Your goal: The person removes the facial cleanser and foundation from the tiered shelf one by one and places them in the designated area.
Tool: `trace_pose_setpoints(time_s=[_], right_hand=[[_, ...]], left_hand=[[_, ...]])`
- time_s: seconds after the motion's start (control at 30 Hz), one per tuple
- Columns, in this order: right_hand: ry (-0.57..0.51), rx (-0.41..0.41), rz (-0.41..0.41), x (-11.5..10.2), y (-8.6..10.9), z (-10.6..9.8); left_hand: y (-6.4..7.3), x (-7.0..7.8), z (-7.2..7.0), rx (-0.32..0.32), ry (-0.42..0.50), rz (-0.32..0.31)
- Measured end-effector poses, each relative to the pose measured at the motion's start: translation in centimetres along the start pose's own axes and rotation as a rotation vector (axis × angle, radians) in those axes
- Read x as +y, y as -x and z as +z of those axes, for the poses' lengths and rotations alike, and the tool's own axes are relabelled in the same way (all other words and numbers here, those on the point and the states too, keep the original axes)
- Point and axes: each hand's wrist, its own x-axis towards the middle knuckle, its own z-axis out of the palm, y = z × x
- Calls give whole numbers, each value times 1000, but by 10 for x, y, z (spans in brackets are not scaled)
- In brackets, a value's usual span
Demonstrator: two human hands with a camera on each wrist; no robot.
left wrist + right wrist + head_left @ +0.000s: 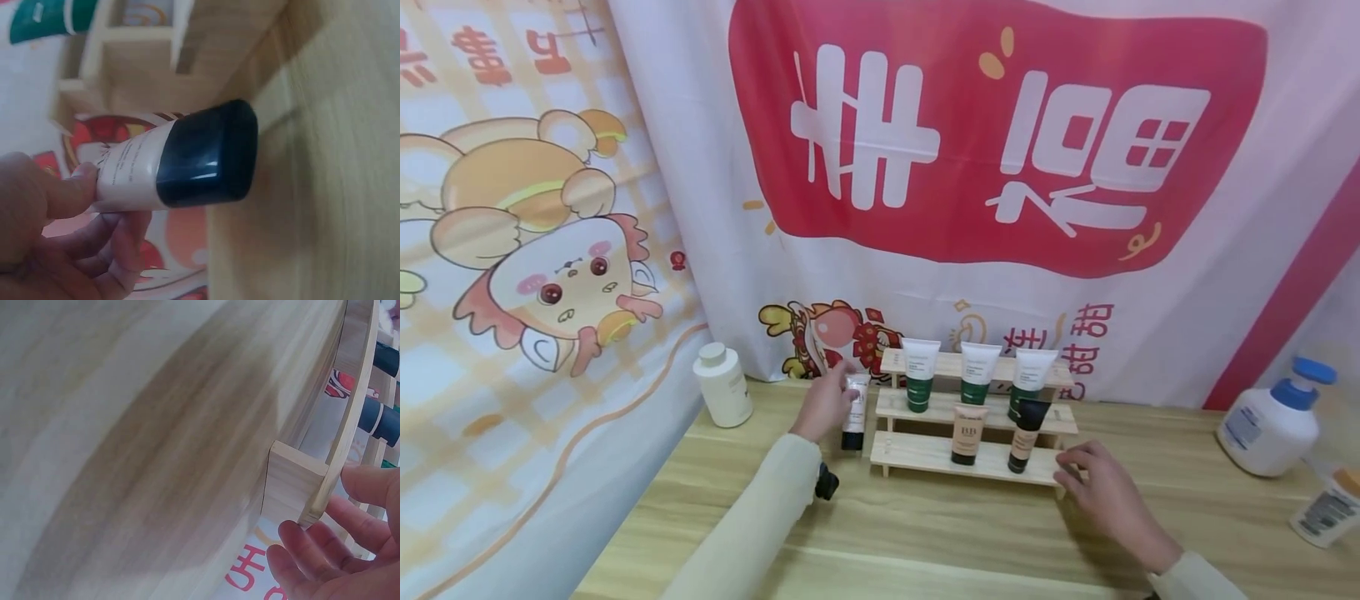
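Note:
My left hand (823, 406) pinches a pale pink tube with a black cap (206, 156) between thumb and fingers. The cap points down, just left of a three-tier wooden display stand (917, 446); I cannot tell whether it touches the table. At the stand's right end, my right hand (1101, 483) holds the end of the lowest tier, with thumb and fingers curved around the board (334, 462). Green-and-white tubes (977, 375) stand on the middle tier. A beige BB tube (967, 435) and a beige-and-black tube (1027, 435), slightly tilted, stand on the lowest.
A white bottle (722, 387) stands at the back left of the wooden table (925, 533). To the right are a white pump bottle with a blue top (1270, 425) and a white container with an orange lid (1326, 508). Printed cloth (1000, 275) hangs behind the stand.

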Motion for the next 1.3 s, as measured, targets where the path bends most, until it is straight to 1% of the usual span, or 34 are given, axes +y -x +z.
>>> trace_pose_setpoints(time_s=[0.1, 0.17, 0.27, 0.33, 0.43, 0.57, 0.67, 0.77, 0.87, 0.97, 1.03, 1.07, 1.1, 1.17, 1.2, 1.23, 1.3], right_hand=[[-6, -2, 13, 0, 0, 0], [-10, -1, 15, 0, -1, 0], [-9, 0, 15, 1, -2, 0], [-6, -2, 14, 1, -3, 1], [-1, -5, 18, 0, -4, 1], [3, -8, 26, -1, -4, 1], [7, -8, 33, 0, -3, 1], [7, -6, 33, 1, -3, 2], [4, -11, 32, 1, -3, 3], [-1, -19, 34, 0, -3, 4], [-4, -22, 33, 0, -2, 3], [-6, -18, 32, 0, -2, 3], [-8, -13, 27, 0, -1, 3], [-6, -2, 21, 1, 0, 2], [-5, 6, 15, 1, 1, 2], [-7, 11, 11, 1, 1, 2], [-6, 24, 4, 1, 1, 3]], left_hand=[[-16, -7, 10, -42, -32, -58], [-25, -11, 16, -63, -45, -76], [-34, -14, 21, -84, -61, -87], [-38, -16, 22, -91, -62, -104], [-40, -17, 24, -106, -67, -125], [-41, -19, 26, -133, -17, -159], [-41, -21, 29, -131, 17, -180], [-41, -23, 30, -105, 17, -185], [-37, -27, 28, -72, -17, -161], [-34, -28, 24, -52, -40, -149], [-31, -26, 19, -35, -49, -140], [-28, -24, 16, -25, -52, -122], [-25, -20, 12, -11, -55, -89], [-16, -11, 2, 40, -66, 6], [-10, -4, -3, 70, -73, 63], [-3, 3, -8, 100, -69, 134], [12, 19, -16, 158, -57, 291]])
